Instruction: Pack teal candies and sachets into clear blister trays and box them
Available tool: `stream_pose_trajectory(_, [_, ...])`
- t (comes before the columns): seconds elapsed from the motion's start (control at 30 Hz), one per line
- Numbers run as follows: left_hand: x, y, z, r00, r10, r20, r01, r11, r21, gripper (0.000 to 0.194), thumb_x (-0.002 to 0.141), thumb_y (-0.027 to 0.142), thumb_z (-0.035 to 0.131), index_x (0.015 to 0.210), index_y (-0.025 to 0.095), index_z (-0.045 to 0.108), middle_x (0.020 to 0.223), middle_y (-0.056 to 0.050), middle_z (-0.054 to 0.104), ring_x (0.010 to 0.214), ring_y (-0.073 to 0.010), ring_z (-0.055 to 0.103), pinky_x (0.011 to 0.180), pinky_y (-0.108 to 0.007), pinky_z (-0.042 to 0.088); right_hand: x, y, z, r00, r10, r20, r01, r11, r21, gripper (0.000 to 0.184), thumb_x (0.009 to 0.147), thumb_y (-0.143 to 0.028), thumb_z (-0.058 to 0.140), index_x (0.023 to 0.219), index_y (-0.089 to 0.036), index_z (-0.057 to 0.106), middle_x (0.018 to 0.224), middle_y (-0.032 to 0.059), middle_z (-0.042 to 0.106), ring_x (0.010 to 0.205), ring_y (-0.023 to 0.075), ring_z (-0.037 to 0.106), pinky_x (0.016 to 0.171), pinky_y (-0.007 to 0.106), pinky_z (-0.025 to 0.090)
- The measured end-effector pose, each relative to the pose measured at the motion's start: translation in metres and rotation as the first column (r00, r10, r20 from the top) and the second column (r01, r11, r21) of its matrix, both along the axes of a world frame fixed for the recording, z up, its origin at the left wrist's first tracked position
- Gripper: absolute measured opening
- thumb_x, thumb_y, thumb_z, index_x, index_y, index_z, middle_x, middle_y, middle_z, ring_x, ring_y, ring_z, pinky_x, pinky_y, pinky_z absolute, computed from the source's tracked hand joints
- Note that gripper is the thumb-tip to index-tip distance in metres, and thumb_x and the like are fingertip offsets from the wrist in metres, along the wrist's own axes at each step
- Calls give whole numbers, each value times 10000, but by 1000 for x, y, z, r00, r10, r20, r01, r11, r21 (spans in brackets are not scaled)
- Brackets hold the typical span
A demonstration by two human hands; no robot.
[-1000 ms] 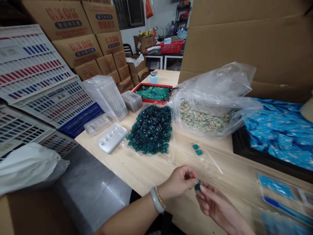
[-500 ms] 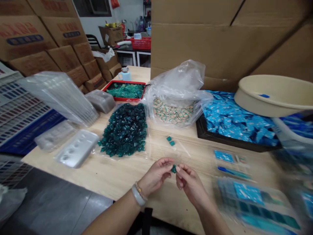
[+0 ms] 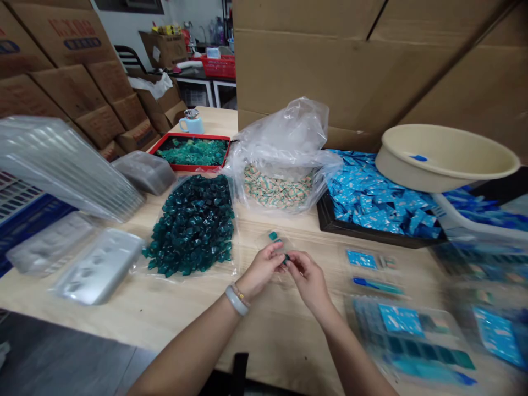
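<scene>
Near the front edge of the pale wooden table (image 3: pixel 173 324), the left hand (image 3: pixel 259 269), with a pale jade-like bangle (image 3: pixel 236 300) at its wrist, and the right hand (image 3: pixel 309 283) meet in a tight fingertip pinch. A small dark-green cube (image 3: pixel 286 258) shows as a sliver between them, mostly hidden by the fingers. Pinching at the very tips, low over the wood, should give the surest control of so small a piece. Just beyond the fingers, another green cube (image 3: pixel 273 235) lies on a clear plastic sheet (image 3: pixel 264 237). Farther back sit a heap of dark-green pieces (image 3: pixel 190 225), a clear bag of beige-and-green sachets (image 3: pixel 276 187), and a black-rimmed tray of blue sachets (image 3: pixel 379 201). A red tray (image 3: pixel 185 166) holds paler green pieces toward the far end.
</scene>
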State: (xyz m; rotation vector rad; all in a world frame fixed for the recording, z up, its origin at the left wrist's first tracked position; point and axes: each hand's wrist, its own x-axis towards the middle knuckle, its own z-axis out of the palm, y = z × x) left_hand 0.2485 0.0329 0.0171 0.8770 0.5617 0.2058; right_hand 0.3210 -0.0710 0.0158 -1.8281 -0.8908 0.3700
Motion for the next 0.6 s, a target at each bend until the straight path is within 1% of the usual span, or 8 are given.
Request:
stream_pose_trajectory(0.17, [4,5,-7,1000,5,14,-5,1000,-1,492,693,198,564,1156,117,419,760,-18,553,642,-85,529,625,-223,419,8,5,-4,988,21,155,-8,996,-85,207,737,-171,445,890,-143,582,765,51,545,642,136,521,586,257,431])
stream_pose_trajectory(0.27, [3,4,-14,997,36,-68,-17,965,262,396,761,192,464,1150,127,432,853,-61,582,735,-125,560,717,-292,447,16,5,-14,964,-66,257,96,990,-106,214,718,-154,441,878,-137,581,751,53,544,608,136,507,576,264,430])
stream_pose_trajectory(0.3, [2,4,-17,994,51,-99,-3,900,436,331,771,183,441,1095,127,484,878,-73,589,775,-140,558,753,-315,441,19,6,-18,957,-74,281,107,989,-102,219,716,-147,436,880,-141,580,760,56,548,621,141,512,589,271,435])
stream_pose_trajectory(0.37, [-1,2,-22,990,44,-132,72,652,755,233,772,148,416,934,129,582,904,-83,600,846,-163,539,821,-340,414,23,9,-27,949,-32,313,68,992,-105,227,718,-129,418,876,-151,581,787,63,558,682,157,527,641,289,444])
stream_pose_trajectory(0.43, [-5,-1,-27,987,-8,-158,149,381,913,234,766,110,393,840,126,615,907,-87,607,889,-176,518,860,-342,393,25,14,-33,940,40,338,8,990,-140,228,724,-116,406,862,-155,584,808,72,563,744,173,531,695,305,443])
stream_pose_trajectory(0.47, [-6,-3,-29,984,-26,-177,177,290,941,251,768,98,377,832,122,618,905,-91,607,893,-178,512,859,-339,396,25,15,-35,934,65,350,-7,986,-164,225,730,-115,403,856,-155,585,814,76,564,763,178,529,714,311,440])
stream_pose_trajectory(0.53, [-7,-7,-32,978,-28,-205,206,198,958,275,778,91,350,851,110,614,922,-99,601,903,-178,502,850,-331,404,23,18,-38,924,91,373,-12,978,-208,223,742,-120,395,852,-155,585,823,80,564,779,184,524,733,320,435])
stream_pose_trajectory(0.6, [-6,-12,-34,977,-25,-210,211,181,961,282,790,99,337,869,110,607,945,-97,592,918,-176,492,849,-330,406,21,20,-41,915,92,392,4,972,-235,220,744,-124,393,849,-160,583,822,79,564,781,190,518,732,331,433])
